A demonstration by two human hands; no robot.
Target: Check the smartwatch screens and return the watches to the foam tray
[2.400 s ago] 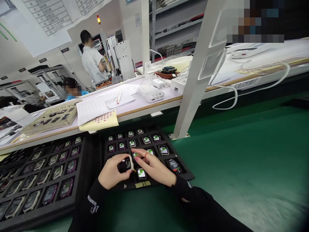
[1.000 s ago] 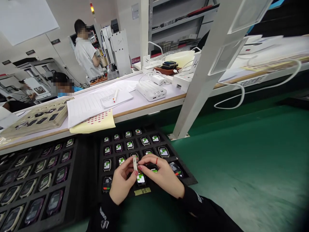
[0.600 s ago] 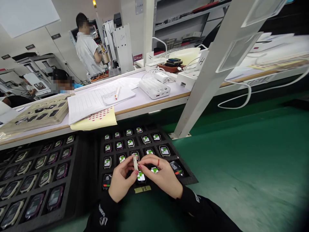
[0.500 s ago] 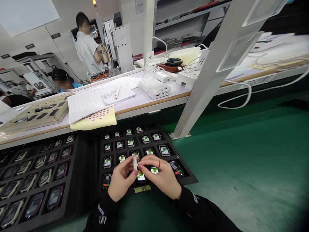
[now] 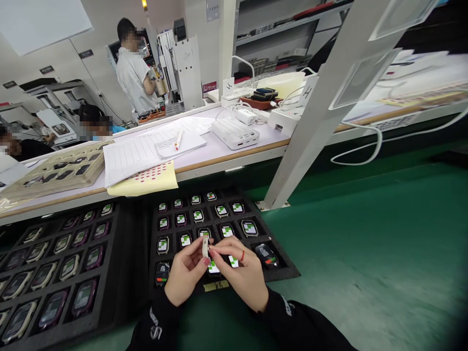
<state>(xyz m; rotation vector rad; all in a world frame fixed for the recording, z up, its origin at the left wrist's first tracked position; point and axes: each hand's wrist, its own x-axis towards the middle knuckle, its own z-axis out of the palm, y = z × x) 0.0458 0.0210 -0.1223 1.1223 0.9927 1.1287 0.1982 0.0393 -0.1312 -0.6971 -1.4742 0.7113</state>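
2 hands [image 5: 187, 279] [image 5: 241, 275] still pinch white strip [image 5: 205, 247].

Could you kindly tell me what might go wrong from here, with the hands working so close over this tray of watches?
The white strip, pinched between the left hand and right hand, could slip and fall onto the watch just below it, perhaps marking its screen. The hands also sit low over the foam tray, so a fingernail or wrist might nudge neighbouring watches in their slots.
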